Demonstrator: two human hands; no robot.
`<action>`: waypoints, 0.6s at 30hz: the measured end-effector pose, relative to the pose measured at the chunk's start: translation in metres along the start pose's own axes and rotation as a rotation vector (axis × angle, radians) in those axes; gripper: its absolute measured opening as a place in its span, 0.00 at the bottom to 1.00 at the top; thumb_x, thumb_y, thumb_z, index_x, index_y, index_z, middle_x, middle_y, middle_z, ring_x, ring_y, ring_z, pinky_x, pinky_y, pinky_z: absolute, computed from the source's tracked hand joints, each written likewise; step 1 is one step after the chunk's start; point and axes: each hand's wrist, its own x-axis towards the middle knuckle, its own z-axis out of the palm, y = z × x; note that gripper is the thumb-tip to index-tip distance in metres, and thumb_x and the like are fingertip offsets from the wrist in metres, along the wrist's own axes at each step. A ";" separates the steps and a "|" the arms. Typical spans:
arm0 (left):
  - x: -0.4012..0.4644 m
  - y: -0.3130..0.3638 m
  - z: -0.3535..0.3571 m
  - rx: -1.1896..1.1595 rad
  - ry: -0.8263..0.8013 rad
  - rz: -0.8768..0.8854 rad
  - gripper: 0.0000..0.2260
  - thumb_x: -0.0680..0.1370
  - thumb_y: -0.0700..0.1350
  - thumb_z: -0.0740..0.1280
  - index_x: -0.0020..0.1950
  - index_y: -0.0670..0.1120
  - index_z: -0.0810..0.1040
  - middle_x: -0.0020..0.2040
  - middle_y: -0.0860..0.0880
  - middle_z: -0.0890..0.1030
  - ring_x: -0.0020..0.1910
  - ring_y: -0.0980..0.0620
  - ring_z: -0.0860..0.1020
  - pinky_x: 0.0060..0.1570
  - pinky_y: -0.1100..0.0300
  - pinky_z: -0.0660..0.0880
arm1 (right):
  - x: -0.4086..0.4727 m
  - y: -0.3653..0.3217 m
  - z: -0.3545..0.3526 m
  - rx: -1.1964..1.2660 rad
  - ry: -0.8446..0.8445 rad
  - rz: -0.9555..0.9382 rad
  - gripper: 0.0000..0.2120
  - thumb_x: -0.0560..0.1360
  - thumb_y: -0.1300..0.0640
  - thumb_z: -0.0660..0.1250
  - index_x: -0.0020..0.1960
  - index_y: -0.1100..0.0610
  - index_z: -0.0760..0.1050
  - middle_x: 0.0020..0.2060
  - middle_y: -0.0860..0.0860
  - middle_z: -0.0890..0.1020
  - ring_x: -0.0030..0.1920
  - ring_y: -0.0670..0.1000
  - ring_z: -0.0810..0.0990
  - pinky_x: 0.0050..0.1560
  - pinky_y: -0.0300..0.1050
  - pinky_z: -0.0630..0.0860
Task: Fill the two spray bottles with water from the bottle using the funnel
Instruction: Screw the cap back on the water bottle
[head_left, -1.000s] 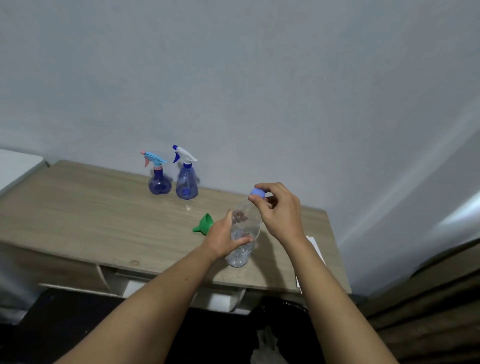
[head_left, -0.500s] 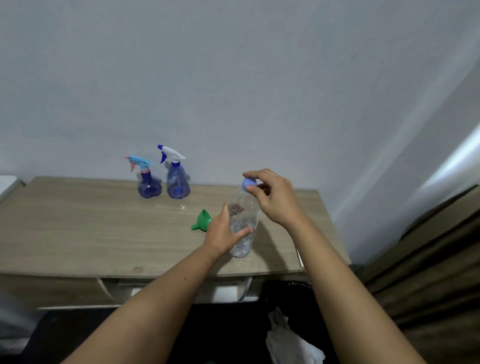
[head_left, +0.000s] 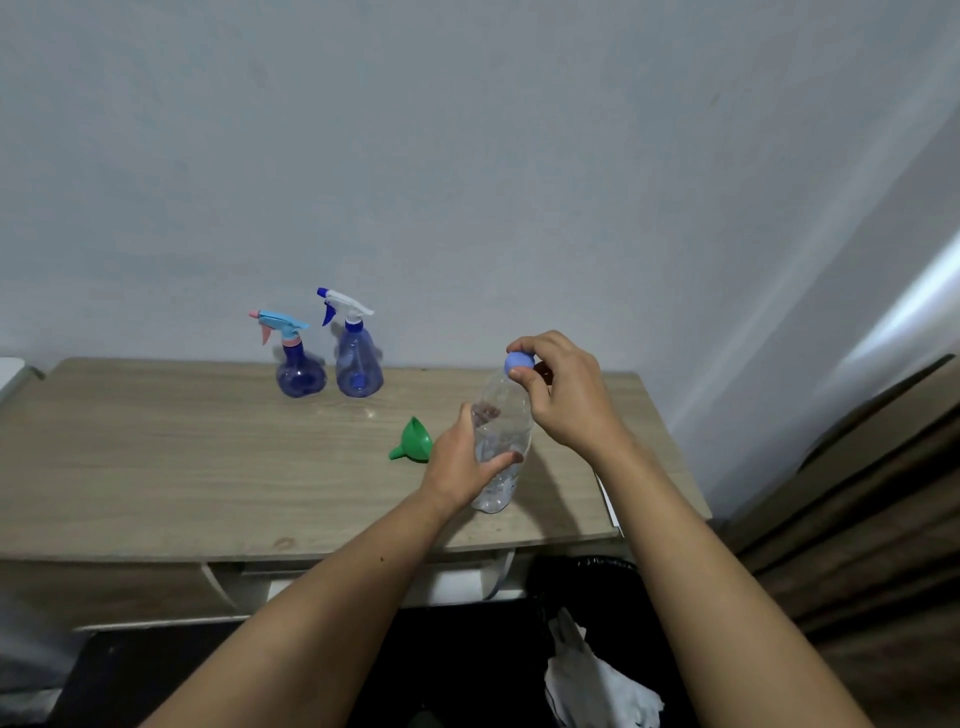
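Water bottle (head_left: 501, 441) stands upright just right of the green funnel (head_left: 414, 440), left hand (head_left: 460, 462) wrapped round its body, right hand (head_left: 563, 395) still pinching the blue cap (head_left: 518, 360); fingers have shifted round it, so unscrewing seems underway, filling not begun.

The left hand (head_left: 457, 462) covers part of the bottle (head_left: 501, 441) and the funnel's (head_left: 413, 440) right rim. The right hand's (head_left: 563, 395) fingertips hide part of the cap (head_left: 518, 360). The water level is too faint to tell. The spray bottles (head_left: 358, 364) are too small to judge their fill. The table's (head_left: 156, 467) left end is cut off.
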 end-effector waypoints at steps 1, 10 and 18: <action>0.000 0.000 0.001 0.000 -0.005 -0.003 0.34 0.70 0.55 0.84 0.70 0.47 0.72 0.65 0.49 0.83 0.64 0.47 0.82 0.63 0.52 0.78 | -0.002 0.000 0.001 0.001 0.012 0.003 0.09 0.80 0.60 0.70 0.60 0.55 0.83 0.54 0.49 0.83 0.44 0.47 0.80 0.51 0.33 0.74; 0.002 0.003 0.001 -0.021 -0.041 -0.011 0.36 0.68 0.58 0.84 0.70 0.51 0.72 0.67 0.54 0.81 0.67 0.49 0.80 0.66 0.49 0.77 | -0.006 0.006 -0.008 0.154 0.010 0.167 0.13 0.81 0.56 0.71 0.65 0.52 0.82 0.58 0.44 0.83 0.52 0.40 0.82 0.52 0.32 0.77; 0.004 -0.009 0.007 -0.100 -0.050 -0.050 0.40 0.66 0.60 0.85 0.72 0.51 0.71 0.68 0.56 0.79 0.68 0.52 0.78 0.67 0.53 0.75 | -0.016 0.010 0.006 0.206 0.060 0.253 0.28 0.75 0.53 0.78 0.72 0.46 0.75 0.63 0.41 0.78 0.60 0.44 0.78 0.59 0.44 0.79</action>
